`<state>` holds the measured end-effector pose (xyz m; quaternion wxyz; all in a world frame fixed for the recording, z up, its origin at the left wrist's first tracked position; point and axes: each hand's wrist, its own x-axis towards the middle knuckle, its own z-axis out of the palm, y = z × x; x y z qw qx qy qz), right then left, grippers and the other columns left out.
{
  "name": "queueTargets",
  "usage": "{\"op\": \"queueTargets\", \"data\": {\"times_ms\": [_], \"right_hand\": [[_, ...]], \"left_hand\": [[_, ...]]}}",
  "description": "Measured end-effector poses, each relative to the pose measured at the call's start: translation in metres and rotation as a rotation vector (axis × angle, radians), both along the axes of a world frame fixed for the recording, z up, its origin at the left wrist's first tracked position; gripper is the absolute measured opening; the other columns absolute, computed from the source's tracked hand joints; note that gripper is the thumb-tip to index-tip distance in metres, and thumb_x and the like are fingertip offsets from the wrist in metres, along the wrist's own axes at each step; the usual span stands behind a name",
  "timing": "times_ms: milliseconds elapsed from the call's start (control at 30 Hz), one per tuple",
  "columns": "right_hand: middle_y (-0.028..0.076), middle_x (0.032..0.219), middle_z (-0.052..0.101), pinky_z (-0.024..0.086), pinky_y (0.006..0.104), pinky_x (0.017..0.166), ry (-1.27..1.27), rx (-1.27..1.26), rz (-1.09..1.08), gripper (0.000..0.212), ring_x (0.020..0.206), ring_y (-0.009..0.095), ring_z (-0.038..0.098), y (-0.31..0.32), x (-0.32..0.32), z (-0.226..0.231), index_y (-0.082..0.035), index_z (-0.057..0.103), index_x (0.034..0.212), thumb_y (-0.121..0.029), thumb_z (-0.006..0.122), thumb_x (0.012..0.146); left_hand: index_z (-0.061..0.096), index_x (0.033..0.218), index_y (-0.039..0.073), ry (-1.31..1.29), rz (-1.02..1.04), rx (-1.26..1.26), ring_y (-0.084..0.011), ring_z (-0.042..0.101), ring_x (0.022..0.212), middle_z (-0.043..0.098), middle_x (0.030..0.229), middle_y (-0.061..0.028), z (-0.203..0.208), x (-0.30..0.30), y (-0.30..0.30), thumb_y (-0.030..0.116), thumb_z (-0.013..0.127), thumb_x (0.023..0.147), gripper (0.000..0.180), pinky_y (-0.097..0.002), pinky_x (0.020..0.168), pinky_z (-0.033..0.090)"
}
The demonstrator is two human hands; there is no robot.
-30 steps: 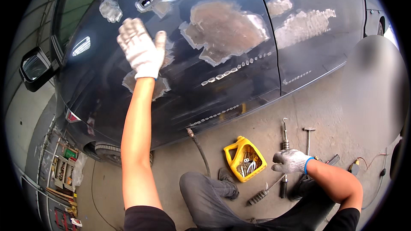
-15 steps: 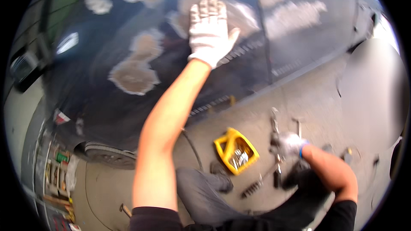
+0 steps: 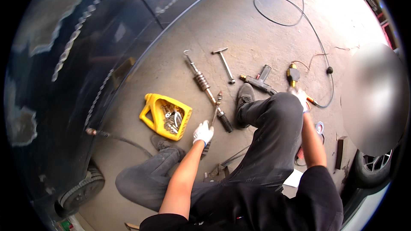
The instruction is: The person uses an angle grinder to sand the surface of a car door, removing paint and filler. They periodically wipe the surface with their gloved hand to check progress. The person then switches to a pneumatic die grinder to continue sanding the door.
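Note:
My left hand (image 3: 203, 133), in a white glove, is closed round a long metal bar (image 3: 215, 112). A dark toothed end shows below the hand, and the bar crosses a slide hammer (image 3: 201, 81) lying on the floor. Beside my bent right knee, my gloved right hand (image 3: 301, 97) is closed at the lower end of a yellow-and-dark tool (image 3: 293, 75); an orange fitting and black hose show by the palm. Its fingers are partly hidden. Left of my left hand lies a cut-open yellow jug (image 3: 187, 122) with metal pieces inside.
A small hammer (image 3: 225, 65) and a gun-shaped tool (image 3: 260, 79) lie ahead of my foot. The dark car (image 3: 107, 47), with sanded patches and rows of wavy metal strip, stands along the left. A black hose (image 3: 319, 38) loops at far right. Another car's wheel (image 3: 373, 167) is at right.
My left hand has come down from its flat place on the car panel to the bar. My right hand has moved from near the slide hammer to the yellow-and-dark tool. The view has swung right.

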<state>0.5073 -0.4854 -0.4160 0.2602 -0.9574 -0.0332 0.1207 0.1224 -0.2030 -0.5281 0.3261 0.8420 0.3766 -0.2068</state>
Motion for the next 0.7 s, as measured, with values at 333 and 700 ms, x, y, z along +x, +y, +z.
{"op": "queueTargets", "data": {"times_ms": [333, 700], "right_hand": [[0.019, 0.119, 0.058, 0.048, 0.0484, 0.093, -0.080, -0.488, 0.517, 0.051, 0.111, 0.038, 0.057, 0.035, -0.006, -0.154, -0.008, 0.055, 0.122, -0.027, 0.068, 0.077], [0.023, 0.101, 0.066, 0.052, 0.0466, 0.085, 0.025, -0.194, 0.503, 0.043, 0.098, 0.039, 0.065, 0.042, -0.024, -0.054, -0.005, 0.059, 0.104, -0.037, 0.069, 0.077]], "left_hand": [[0.060, 0.119, 0.003, 0.202, 0.135, -0.019, -0.0412, 0.066, 0.102, 0.067, 0.107, -0.0282, -0.064, 0.016, -0.020, 0.045, 0.054, 0.094, 0.050, -0.0504, 0.088, 0.050], [0.054, 0.084, 0.009, -0.437, 0.619, -0.288, -0.0230, 0.050, 0.062, 0.049, 0.071, -0.0076, 0.064, 0.015, 0.084, 0.048, 0.059, 0.095, 0.041, -0.0383, 0.060, 0.043]]}}
